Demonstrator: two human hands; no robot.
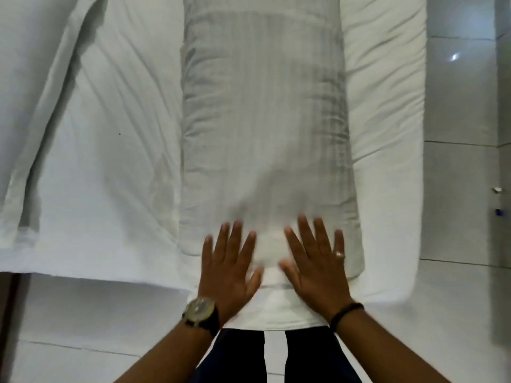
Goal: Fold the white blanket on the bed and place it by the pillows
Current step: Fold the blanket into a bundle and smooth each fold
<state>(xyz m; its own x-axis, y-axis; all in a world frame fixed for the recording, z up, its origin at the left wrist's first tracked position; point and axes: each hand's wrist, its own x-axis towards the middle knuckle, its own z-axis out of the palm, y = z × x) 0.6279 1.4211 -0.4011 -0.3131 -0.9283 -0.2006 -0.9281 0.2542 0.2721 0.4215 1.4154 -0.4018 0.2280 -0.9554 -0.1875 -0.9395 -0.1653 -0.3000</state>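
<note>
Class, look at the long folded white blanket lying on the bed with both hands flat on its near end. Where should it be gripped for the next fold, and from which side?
Grip the white blanket at the two near corners, coming from the foot of the bed. It lies as a long strip running away from the person, so the near end probably folds over. The left hand and right hand already rest there.

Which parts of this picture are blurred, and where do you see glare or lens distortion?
Head view: both the left hand and right hand are motion-blurred, as is the folded white blanket near the fingertips; a small bright glare spot sits on the glossy floor tiles; the wide-angle lens bows the mattress edge.
</note>
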